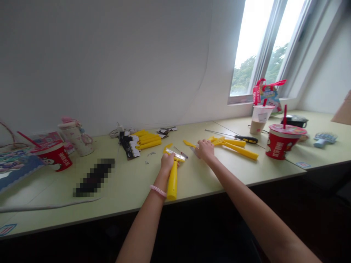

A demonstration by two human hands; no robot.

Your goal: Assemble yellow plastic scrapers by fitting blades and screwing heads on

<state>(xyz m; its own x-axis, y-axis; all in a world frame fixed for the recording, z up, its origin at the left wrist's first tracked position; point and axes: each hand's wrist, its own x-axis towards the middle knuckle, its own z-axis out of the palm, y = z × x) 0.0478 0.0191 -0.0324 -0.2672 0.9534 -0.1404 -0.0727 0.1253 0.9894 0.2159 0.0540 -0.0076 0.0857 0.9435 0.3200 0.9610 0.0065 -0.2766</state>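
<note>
One yellow scraper [173, 170] sat near the front edge of the table [126, 186], the left hand [167, 162] pinching its head [179, 156], fingers closed! It looked light, stiff and slick, the fat handle [172, 186] the surest hold; the right hand [206, 149] curled its fingers, contents impossible to tell

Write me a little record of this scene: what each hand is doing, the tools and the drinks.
Left hand: holding a yellow tool near its metal plate
Right hand: at a thin blade; grip unclear
Nearby tool: screwdriver, lying on the table
Drinks: red cup at right, another red cup at left
Window: upper right
</note>
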